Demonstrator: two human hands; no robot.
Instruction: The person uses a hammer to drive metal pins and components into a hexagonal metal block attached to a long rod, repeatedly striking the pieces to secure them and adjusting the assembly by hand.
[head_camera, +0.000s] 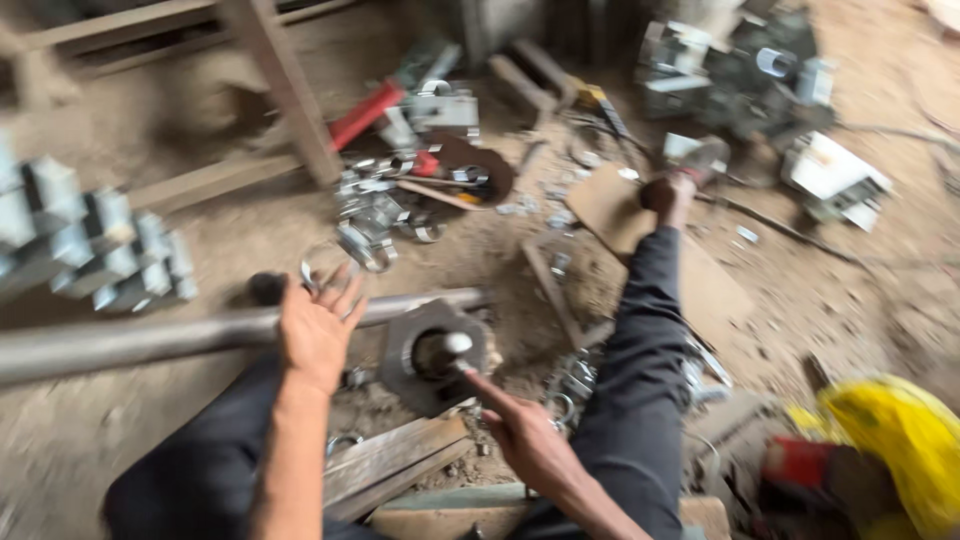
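The view is motion-blurred. My left hand (318, 335) lies palm-down on a long grey metal pipe (130, 342) that runs across the dirt floor, its fingers spread. A small metal ring (312, 272) shows just beyond the fingertips. My right hand (522, 428) stretches its index finger toward a pale round piece (457, 343) sitting in the hole of a dark metal block (400, 350); the blur hides whether it pinches that piece. My leg in dark trousers (645, 330) extends forward on the right.
Shiny metal clamps (375, 215) lie heaped ahead, with a red-handled tool (365, 113) behind them. Stacked metal brackets (90, 250) sit at the left, wooden planks (395, 462) near my knees, cardboard (610, 205) under my foot, and a yellow bag (890, 440) at the lower right.
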